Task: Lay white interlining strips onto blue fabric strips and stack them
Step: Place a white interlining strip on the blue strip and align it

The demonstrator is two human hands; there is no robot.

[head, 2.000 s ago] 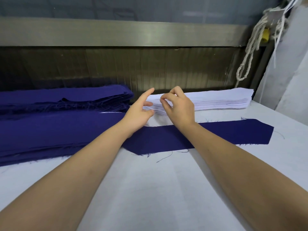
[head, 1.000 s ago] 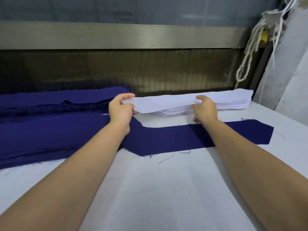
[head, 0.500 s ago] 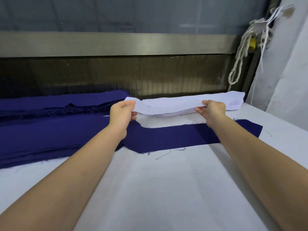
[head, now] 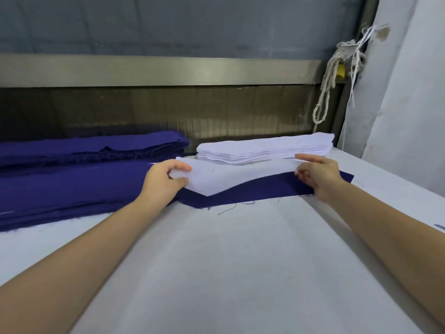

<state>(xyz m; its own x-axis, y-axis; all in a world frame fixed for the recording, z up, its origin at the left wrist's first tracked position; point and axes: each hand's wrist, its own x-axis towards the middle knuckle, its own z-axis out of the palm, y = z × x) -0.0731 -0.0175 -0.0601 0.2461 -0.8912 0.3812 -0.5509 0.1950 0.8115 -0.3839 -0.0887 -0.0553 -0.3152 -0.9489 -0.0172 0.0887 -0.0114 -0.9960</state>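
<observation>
Left grip: my left grip [head: 163, 182] is clamped on the left end of a single white interlining strip [head: 240, 177], thumb on top and curled fingers beneath.
Right grip: my right grip [head: 317, 173] pinches the right end of the same strip, with the thumb laid along its far edge and the fingers tucked under.
Held strip: I see it stretched between both grips, its near edge dipping to a point left of the middle. It hangs over the dark blue fabric strip [head: 260, 190]; I cannot tell whether the two touch.
Blue strip: it lies flat on the desk [head: 240, 261], running left to right, and the held piece covers its far part. Loose threads trail from its near edge.
White supply: a stack of white interlining strips [head: 265, 148] sits on the desk just beyond the held strip, to the far right.
Blue supply: a thick pile of dark blue fabric [head: 72, 184] fills the left side, with a second folded layer further back. My left grip lies at its right end.
Surroundings: the desk has a white cloth cover. A dull metal rail [head: 156, 71] runs along the far wall, and a knotted white rope [head: 327, 88] hangs at far right.
</observation>
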